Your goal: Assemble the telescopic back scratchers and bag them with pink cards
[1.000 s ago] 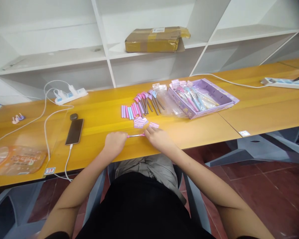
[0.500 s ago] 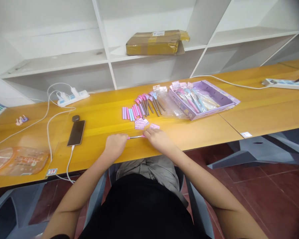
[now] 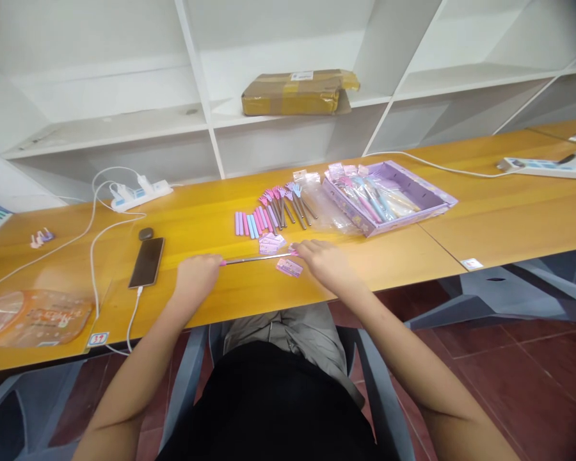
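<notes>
My left hand (image 3: 196, 276) is closed round the pink handle end of a thin metal rod (image 3: 256, 258). My right hand (image 3: 319, 261) grips the rod's other pink end, so the rod lies stretched between both hands above the table. A pink printed card (image 3: 289, 267) lies just below the rod, with more cards (image 3: 270, 243) behind it. Farther back are several pink, purple and blue tubes (image 3: 253, 224) in a row. Beside them lie several hand-shaped scratchers (image 3: 288, 203) with metal stems.
A purple box (image 3: 408, 221) holds bagged scratchers at the back right. A phone (image 3: 146, 262) with a cable and an orange bag (image 3: 52, 317) lie left. Power strips (image 3: 141, 196) sit at both sides; a taped carton (image 3: 290, 96) is on the shelf.
My hands have moved apart, and a longer stretch of metal rod shows between them. The single pink card now shows whole, below the rod.
</notes>
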A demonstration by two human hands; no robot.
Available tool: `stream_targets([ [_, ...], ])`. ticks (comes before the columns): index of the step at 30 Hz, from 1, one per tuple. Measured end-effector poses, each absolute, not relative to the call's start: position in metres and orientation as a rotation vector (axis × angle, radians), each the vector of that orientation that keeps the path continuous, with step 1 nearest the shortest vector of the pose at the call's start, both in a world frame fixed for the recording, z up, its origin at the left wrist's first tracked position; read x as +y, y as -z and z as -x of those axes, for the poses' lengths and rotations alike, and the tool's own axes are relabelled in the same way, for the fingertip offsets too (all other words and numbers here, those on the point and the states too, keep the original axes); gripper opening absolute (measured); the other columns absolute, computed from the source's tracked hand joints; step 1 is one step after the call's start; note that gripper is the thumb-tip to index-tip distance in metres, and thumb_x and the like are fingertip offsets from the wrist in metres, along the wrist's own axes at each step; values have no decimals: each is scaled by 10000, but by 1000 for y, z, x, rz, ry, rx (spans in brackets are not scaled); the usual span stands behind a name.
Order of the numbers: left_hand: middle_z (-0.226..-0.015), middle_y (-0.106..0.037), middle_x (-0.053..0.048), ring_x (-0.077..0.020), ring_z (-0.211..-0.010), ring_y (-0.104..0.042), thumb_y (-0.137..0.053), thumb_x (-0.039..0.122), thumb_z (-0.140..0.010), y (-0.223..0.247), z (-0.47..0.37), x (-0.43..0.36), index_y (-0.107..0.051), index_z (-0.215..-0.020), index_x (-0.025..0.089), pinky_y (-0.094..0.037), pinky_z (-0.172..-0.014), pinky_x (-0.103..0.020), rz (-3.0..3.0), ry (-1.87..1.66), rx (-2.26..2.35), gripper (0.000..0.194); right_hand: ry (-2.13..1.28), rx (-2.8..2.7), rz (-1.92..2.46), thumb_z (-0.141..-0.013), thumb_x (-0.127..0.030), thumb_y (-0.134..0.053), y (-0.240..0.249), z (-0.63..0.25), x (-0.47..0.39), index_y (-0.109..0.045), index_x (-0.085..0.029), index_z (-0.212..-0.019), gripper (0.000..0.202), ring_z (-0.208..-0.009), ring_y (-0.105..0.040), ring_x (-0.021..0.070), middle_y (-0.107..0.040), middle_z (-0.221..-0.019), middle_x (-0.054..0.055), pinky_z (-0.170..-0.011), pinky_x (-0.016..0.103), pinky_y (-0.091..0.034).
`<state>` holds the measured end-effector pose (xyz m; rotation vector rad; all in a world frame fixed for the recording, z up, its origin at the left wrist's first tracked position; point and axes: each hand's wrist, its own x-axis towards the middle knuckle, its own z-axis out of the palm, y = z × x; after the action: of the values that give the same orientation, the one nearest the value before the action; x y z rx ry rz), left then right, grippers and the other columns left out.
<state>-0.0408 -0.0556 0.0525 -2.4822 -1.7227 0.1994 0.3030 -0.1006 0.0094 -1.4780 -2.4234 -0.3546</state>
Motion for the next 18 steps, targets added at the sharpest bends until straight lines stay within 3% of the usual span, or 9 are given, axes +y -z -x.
stream_targets([
  [6, -892, -817, -148, -334, -911, -790, -459, 209, -1016, -56, 127, -53, -755, -841, 188, -427, -659, -334, 2458, -112, -1568, 344, 575, -2371, 1345, -1117, -144, -490, 5, -422, -110, -714, -188, -1276, 279, -903, -689, 217, -814, -1024, 104, -837, 361, -448],
  [12, -835, -787, -146, -304, -824, -735, -460, 252, -1001, -55, 190, -66, -674, -752, 200, -331, -640, -335, 2373, 5, -1610, 332, 637, -2058, 1731, -1117, -227, -454, 22, -513, -142, -757, -222, -1194, 313, -863, -706, 247, -794, -935, 121, -870, 387, -476],
  [18, -840, -765, -134, -271, -798, -675, -480, 288, -1008, -58, 178, -70, -632, -752, 188, -274, -636, -321, 2369, -91, -1713, 314, 429, -2119, 1718, -1088, -230, -463, 26, -507, -150, -763, -211, -1235, 335, -997, -747, 300, -820, -1132, 150, -925, 423, -521],
])
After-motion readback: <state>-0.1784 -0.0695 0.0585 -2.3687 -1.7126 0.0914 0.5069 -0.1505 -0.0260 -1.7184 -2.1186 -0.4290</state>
